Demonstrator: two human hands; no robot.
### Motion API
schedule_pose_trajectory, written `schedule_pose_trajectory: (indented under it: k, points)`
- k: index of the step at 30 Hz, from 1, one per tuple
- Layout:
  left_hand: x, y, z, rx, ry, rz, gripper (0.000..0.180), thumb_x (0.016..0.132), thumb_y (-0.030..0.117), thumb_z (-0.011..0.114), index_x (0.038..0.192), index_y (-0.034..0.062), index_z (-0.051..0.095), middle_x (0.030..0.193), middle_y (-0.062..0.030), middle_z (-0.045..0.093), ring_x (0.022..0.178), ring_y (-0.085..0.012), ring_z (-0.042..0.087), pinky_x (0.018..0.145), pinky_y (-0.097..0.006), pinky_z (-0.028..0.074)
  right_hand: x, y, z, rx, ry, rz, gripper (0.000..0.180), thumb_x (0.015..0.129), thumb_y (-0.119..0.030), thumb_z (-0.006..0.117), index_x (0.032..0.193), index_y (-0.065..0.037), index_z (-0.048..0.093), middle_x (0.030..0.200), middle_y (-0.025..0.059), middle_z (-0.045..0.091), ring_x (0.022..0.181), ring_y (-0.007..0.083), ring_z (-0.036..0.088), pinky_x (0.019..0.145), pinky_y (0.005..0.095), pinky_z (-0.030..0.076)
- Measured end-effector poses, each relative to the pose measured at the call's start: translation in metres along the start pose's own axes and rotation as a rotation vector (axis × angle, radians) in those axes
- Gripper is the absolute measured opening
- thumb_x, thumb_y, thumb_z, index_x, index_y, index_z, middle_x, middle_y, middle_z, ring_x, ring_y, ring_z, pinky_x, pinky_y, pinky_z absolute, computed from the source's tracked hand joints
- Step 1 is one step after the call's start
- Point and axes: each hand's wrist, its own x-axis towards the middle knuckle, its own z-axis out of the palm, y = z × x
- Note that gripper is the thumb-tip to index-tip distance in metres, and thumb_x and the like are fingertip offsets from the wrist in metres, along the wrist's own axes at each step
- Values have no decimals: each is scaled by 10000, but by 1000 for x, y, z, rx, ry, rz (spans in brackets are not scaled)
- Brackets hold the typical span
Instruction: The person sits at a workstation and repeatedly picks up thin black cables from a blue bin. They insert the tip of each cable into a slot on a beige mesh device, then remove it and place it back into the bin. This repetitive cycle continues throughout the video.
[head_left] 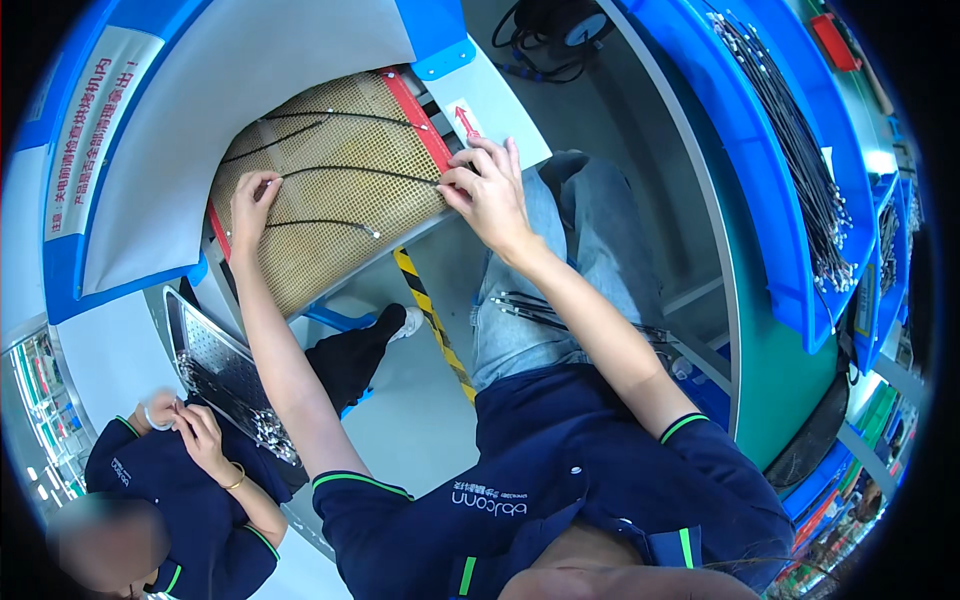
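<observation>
A thin black cable [355, 169] with small metal ends stretches between my hands over a tan mesh conveyor belt [320, 265]. My left hand [254, 208] pinches its left end, with the fingertips at belt level. At the belt's red right edge, my right hand [488, 190] has the other end between thumb and fingers. Farther back on the mesh lie two more black cables, one a long cable [365, 117] and the other a slanting cable [275, 142]. Nearer to me rests another cable [318, 221]. Several loose cables [530, 308] lie across my lap.
A pale curved hood [240, 60] with a blue frame covers the belt's far side. At right, a blue bin [790, 290] holds many cables beside a green tabletop [765, 400]. A co-worker [190, 500] sits at lower left by a metal tray [205, 335] of cables.
</observation>
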Motion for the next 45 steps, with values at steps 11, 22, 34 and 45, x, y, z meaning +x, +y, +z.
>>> schedule_pose_trajectory:
  k: [11,22,34,45]
  points:
    - [10,-5,-6,-40,-8,-16,259,833,156,674,1081,88,639,1084,-94,590,1008,-217,582,875,-311,460,-1,-6,-33,88,-45,-17,212,731,-167,724,905,-91,629,1057,71,540,1160,295,459,1024,576,304]
    - [-96,168,6,-168,334,106,249,871,105,619,1111,43,620,1115,-97,614,1073,-227,558,950,-349,416,-142,42,-149,-98,-851,345,216,787,-224,693,912,-52,660,950,124,621,979,315,579,833,406,474]
    - [-203,240,156,-418,-330,-11,246,881,108,586,1119,51,611,1139,-125,576,1062,-282,550,915,-357,428,-167,51,-155,57,-754,440,179,751,-139,694,821,-10,590,843,149,633,841,309,625,741,395,478]
    - [-210,238,170,-366,-360,52,190,871,89,589,1044,35,648,990,-123,600,951,-295,566,828,-378,452,-165,55,-166,250,-585,526,177,775,-170,708,810,-16,627,779,130,647,757,295,640,703,374,489]
